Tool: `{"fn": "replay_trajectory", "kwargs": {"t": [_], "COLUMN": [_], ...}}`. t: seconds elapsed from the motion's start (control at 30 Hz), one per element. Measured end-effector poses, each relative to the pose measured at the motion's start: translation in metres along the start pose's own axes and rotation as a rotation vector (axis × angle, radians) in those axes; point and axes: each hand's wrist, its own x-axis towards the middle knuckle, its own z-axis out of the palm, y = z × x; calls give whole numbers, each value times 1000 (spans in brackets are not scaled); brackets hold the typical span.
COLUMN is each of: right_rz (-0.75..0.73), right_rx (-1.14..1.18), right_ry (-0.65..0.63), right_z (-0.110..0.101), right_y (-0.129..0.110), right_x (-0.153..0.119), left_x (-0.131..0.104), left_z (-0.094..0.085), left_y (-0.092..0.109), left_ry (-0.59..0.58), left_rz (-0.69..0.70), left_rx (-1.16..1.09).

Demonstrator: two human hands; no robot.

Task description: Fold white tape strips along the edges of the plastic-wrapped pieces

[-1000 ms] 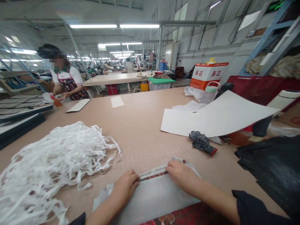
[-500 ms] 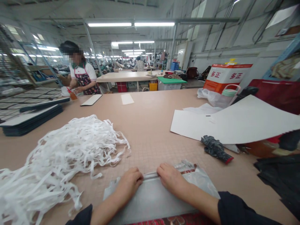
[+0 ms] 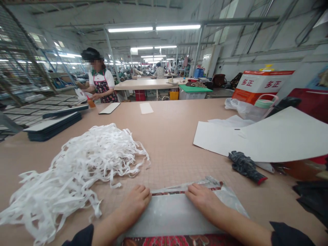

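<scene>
Before you on the desk lies a sheet, your left hand and right hand toward its far edge. To your left sits a heap of strips, a stack of panels beyond; to your right, a glove before a board, a box behind.

My left hand and right hand rest apart at the far edge of a greyish sheet over red patterned material, near heaped white strips.
</scene>
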Motion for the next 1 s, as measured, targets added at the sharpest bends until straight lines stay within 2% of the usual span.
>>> {"fn": "replay_trajectory", "kwargs": {"t": [0.07,0.17,0.27,0.37,0.6,0.7,0.77,0.83,0.9,1.0], "right_rz": [55,54,-62,-103,-96,-229,-360,-422,-361,-117], "right_rx": [-32,-4,113,141,280,196,129,117,175,285], "right_ry": [-66,-110,-35,7,1,51,83,77,31,-64], "right_z": [-7,-14,-12,-3,14,19,19,17,13,8], "right_y": [-2,-28,-64,-85,-90,-95,-97,-95,-92,-90], "right_x": [4,30,59,80,107,106,103,101,103,112], "left_x": [-5,-9,-14,-25,-48,-45,-42,-40,-39,-42], "left_z": [-1,3,9,11,14,17,18,17,15,15], "left_y": [-5,-4,3,7,5,8,10,13,14,16], "left_ry": [16,82,166,228,271,286,276,249,233,248], "left_rz": [4,0,-27,-104,-371,-477,-503,-501,-483,-481], "left_rx": [13,40,66,41,-136,-200,-201,-179,-153,-163]}}
